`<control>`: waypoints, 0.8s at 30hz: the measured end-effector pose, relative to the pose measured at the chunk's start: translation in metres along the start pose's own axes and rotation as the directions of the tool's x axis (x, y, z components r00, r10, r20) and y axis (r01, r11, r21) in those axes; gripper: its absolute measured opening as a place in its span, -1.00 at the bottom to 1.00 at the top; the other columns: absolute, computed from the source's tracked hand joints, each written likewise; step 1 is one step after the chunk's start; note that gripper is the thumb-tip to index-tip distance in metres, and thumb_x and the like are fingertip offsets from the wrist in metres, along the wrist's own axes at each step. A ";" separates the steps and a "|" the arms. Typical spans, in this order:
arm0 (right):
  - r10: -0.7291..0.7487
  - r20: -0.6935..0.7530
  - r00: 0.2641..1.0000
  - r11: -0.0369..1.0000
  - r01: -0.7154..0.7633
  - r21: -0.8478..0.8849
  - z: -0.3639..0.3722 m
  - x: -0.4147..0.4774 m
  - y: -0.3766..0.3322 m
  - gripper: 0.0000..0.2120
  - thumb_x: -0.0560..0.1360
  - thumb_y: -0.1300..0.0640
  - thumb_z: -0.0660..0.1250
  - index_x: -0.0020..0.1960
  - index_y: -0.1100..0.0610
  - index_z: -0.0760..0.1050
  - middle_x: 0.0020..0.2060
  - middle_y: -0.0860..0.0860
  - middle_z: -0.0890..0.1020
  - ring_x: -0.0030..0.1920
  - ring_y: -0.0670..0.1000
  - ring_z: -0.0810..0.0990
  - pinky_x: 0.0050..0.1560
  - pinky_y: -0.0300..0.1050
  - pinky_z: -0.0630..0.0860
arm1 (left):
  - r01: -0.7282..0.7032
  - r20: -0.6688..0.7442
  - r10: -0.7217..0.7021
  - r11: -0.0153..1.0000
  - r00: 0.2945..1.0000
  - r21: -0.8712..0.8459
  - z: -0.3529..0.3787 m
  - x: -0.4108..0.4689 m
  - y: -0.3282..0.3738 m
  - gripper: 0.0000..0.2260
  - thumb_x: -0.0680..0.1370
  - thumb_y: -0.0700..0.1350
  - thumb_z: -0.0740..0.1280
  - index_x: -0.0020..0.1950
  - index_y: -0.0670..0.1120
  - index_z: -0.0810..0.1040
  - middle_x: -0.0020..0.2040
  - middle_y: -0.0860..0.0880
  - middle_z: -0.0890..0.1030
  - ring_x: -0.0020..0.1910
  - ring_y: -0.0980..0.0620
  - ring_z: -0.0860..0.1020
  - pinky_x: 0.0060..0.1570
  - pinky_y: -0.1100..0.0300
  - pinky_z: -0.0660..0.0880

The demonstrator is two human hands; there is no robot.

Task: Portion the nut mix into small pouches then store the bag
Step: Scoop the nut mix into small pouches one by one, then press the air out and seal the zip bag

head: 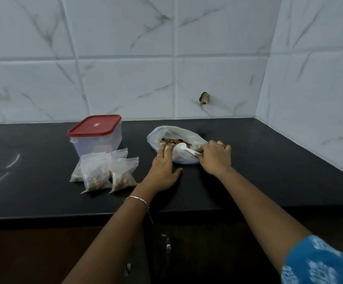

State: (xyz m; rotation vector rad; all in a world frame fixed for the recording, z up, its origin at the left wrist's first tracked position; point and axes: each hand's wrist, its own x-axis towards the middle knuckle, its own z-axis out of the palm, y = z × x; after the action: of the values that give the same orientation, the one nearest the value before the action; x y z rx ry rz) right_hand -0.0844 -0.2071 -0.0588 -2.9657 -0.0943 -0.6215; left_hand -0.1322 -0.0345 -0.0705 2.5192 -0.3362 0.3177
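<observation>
1. Left hand [164, 166]: fingers straight and spread, touching the bag [178, 132] at its left edge.
2. Right hand [215, 157]: fingers curled, pinching the spoon [184, 147] handle at the bag's mouth.
3. Bag lies open on the table [258, 160]; pouches [105, 173] to its left.

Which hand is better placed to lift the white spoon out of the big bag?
The right hand, probably: its curled fingers pinch the handle of the spoon. The left hand lies flat with straight fingers on the edge of the bag, steadying it.
</observation>
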 end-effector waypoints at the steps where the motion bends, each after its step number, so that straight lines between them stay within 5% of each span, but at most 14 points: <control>1: 0.003 0.006 1.000 1.000 -0.003 0.012 0.000 0.000 0.000 -0.72 0.58 -0.10 0.22 0.16 -0.02 0.59 0.13 0.01 0.54 0.22 0.10 0.44 0.17 0.03 0.27 | 0.018 0.022 -0.018 1.000 1.000 0.012 0.003 0.001 -0.003 -0.31 0.56 -0.04 0.32 0.57 -0.11 0.01 0.58 -0.14 -0.06 0.55 -0.13 0.04 0.46 0.11 0.03; 7: 0.049 -0.049 0.998 0.957 -0.033 0.290 -0.004 -0.002 0.007 -0.87 0.57 0.00 0.26 0.05 -0.02 0.54 -0.03 -0.04 0.64 0.13 0.06 0.49 0.07 -0.02 0.17 | 0.115 -0.053 -0.127 0.977 0.991 -0.181 0.002 0.005 -0.010 -0.38 0.54 -0.08 0.37 0.52 -0.10 0.17 0.50 -0.15 0.25 0.46 -0.07 0.29 0.37 0.15 0.25; 13: 0.296 -0.102 0.950 0.823 -0.200 0.532 -0.021 -0.012 0.047 -0.90 0.57 0.00 0.26 0.01 -0.04 0.54 -0.07 -0.09 0.64 0.10 0.03 0.53 0.07 -0.04 0.14 | 0.186 -0.061 -0.229 0.896 0.971 -0.404 0.000 0.009 -0.021 -0.36 0.49 -0.08 0.40 0.49 0.00 0.19 0.43 -0.13 0.38 0.36 -0.07 0.42 0.33 -0.10 0.40; 19: 0.522 0.028 0.853 0.760 -0.479 0.439 -0.022 -0.037 0.110 -0.86 0.54 -0.02 0.25 -0.12 -0.04 0.56 -0.20 -0.08 0.58 0.10 0.09 0.54 0.18 0.03 0.19 | 0.181 -0.162 -0.318 0.814 0.934 -0.553 -0.001 0.014 -0.019 -0.41 0.50 -0.28 0.38 0.45 -0.09 0.19 0.42 -0.16 0.30 0.19 -0.05 0.54 0.24 0.02 0.48; 24: 0.577 0.036 0.816 0.761 -0.553 0.339 -0.025 -0.042 0.121 -0.79 0.51 0.03 0.21 -0.15 0.00 0.61 -0.21 -0.04 0.61 0.12 0.12 0.51 0.15 0.04 0.22 | 0.169 -0.129 -0.325 0.745 0.937 -0.645 -0.001 0.009 -0.015 -0.40 0.50 -0.26 0.41 0.42 -0.12 0.14 0.34 -0.12 0.42 0.19 -0.03 0.54 0.24 -0.05 0.49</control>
State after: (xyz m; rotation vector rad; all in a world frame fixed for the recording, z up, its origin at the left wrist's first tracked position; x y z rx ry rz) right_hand -0.1228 -0.3317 -0.0641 -2.4370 0.6225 -0.5489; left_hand -0.1191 -0.0236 -0.0742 1.8057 0.0073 0.3254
